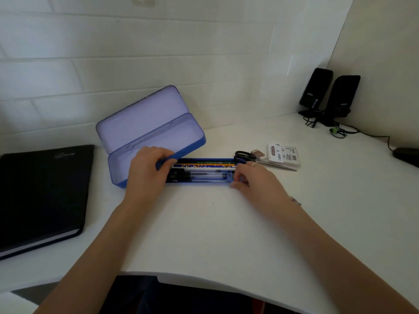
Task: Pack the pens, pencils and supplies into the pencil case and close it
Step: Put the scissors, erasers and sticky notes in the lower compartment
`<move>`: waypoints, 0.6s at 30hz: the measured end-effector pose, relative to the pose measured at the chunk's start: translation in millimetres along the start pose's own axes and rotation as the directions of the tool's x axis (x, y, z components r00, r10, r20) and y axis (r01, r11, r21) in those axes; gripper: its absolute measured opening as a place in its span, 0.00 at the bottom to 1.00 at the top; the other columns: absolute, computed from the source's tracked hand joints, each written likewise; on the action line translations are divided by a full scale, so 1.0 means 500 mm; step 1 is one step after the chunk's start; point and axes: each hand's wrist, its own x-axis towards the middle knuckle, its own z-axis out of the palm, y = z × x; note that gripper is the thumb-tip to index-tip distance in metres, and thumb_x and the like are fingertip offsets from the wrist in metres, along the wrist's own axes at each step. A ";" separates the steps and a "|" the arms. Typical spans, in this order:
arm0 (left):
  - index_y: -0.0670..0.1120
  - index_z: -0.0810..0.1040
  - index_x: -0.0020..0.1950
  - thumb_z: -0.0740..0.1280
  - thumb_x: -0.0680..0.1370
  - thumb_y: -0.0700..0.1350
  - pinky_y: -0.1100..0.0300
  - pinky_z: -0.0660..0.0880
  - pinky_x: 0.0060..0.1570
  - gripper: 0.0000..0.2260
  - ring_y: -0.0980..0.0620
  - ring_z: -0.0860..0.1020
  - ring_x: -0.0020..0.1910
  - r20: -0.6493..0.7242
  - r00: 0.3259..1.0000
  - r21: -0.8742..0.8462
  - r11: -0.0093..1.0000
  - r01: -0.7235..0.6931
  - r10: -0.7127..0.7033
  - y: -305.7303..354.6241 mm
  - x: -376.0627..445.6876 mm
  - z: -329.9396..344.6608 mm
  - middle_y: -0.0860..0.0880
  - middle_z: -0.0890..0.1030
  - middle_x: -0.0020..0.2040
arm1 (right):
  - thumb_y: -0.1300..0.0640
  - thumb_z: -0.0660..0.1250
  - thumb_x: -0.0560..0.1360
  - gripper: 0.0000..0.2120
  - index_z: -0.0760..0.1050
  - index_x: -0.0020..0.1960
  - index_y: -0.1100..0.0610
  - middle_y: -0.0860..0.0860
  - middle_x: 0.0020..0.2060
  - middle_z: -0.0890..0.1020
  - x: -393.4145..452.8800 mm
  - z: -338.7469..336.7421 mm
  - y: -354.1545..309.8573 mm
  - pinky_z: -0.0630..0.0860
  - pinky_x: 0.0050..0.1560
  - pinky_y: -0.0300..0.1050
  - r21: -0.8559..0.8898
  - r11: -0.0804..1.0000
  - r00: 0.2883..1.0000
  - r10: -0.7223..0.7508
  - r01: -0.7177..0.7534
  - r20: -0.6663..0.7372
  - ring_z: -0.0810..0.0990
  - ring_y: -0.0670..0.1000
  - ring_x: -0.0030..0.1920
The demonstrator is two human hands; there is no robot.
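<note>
Blue tray, two hands, one scissors

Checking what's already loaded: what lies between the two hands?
In the head view, a blue tray of pens and pencils spans from the left hand to the right hand, both gripping its ends.

Both forearms are bare, with no sleeves reaching the wrists. The right hand wears a thin, pale metallic ring on one finger, and a narrow bracelet with small mixed-colour beads crosses its wrist. The left hand shows no jewellery, and its nails look short and unpainted.
</note>
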 end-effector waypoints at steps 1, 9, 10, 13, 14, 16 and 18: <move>0.45 0.81 0.43 0.68 0.75 0.38 0.68 0.62 0.41 0.03 0.51 0.72 0.43 0.004 1.000 -0.014 1.000 -0.007 0.007 0.006 -0.002 -0.001 0.54 0.79 0.40 | 0.54 0.68 0.73 0.06 0.73 0.43 0.55 0.47 0.38 0.71 0.005 0.010 -0.001 0.63 0.37 0.43 0.010 1.000 0.999 -0.003 0.003 -0.032 0.69 0.48 0.39; 0.44 0.83 0.44 0.73 0.72 0.38 0.65 0.67 0.42 0.03 0.52 0.73 0.38 0.109 0.984 -0.093 0.987 -0.132 0.142 0.044 -0.022 0.007 0.59 0.75 0.35 | 0.58 0.67 0.70 0.02 0.77 0.42 0.53 0.49 0.37 0.76 0.019 0.024 0.015 0.66 0.34 0.39 0.188 0.980 0.989 0.082 -0.058 -0.123 0.71 0.46 0.36; 0.44 0.83 0.44 0.73 0.72 0.38 0.65 0.67 0.42 0.03 0.53 0.73 0.38 0.124 0.976 -0.095 0.981 -0.166 0.178 0.049 -0.025 0.008 0.58 0.75 0.35 | 0.60 0.66 0.70 0.04 0.77 0.42 0.53 0.50 0.37 0.78 0.019 0.020 0.017 0.66 0.34 0.37 0.252 0.965 0.986 0.103 -0.068 -0.129 0.71 0.46 0.34; 0.43 0.83 0.42 0.72 0.71 0.39 0.68 0.66 0.40 0.02 0.58 0.69 0.37 0.172 0.937 -0.121 0.951 -0.285 0.303 0.067 -0.036 0.012 0.52 0.80 0.35 | 0.64 0.60 0.75 0.07 0.75 0.47 0.55 0.54 0.35 0.79 0.024 -0.007 0.017 0.72 0.35 0.39 0.611 0.784 0.950 0.261 -0.107 -0.169 0.74 0.47 0.32; 0.42 0.83 0.42 0.71 0.71 0.40 0.67 0.66 0.40 0.02 0.58 0.69 0.37 0.194 0.921 -0.140 0.938 -0.316 0.339 0.072 -0.040 0.013 0.50 0.81 0.34 | 0.63 0.58 0.77 0.07 0.75 0.49 0.57 0.55 0.34 0.79 0.027 -0.018 0.014 0.74 0.33 0.39 0.736 0.668 0.933 0.324 -0.108 -0.158 0.76 0.47 0.30; 0.42 0.84 0.41 0.72 0.70 0.40 0.66 0.67 0.40 0.03 0.60 0.69 0.36 0.247 0.883 -0.190 0.913 -0.360 0.400 0.083 -0.048 0.019 0.49 0.82 0.34 | 0.59 0.56 0.79 0.09 0.73 0.53 0.58 0.55 0.33 0.80 0.032 -0.037 0.010 0.75 0.28 0.36 0.886 0.444 0.900 0.429 -0.132 -0.081 0.79 0.45 0.28; 0.42 0.85 0.42 0.72 0.70 0.40 0.66 0.69 0.42 0.03 0.59 0.71 0.36 0.296 0.846 -0.236 0.892 -0.386 0.444 0.094 -0.055 0.026 0.49 0.84 0.35 | 0.54 0.56 0.79 0.11 0.72 0.57 0.56 0.53 0.36 0.79 0.035 -0.048 0.013 0.74 0.26 0.33 0.906 0.370 0.872 0.490 -0.207 -0.001 0.79 0.43 0.29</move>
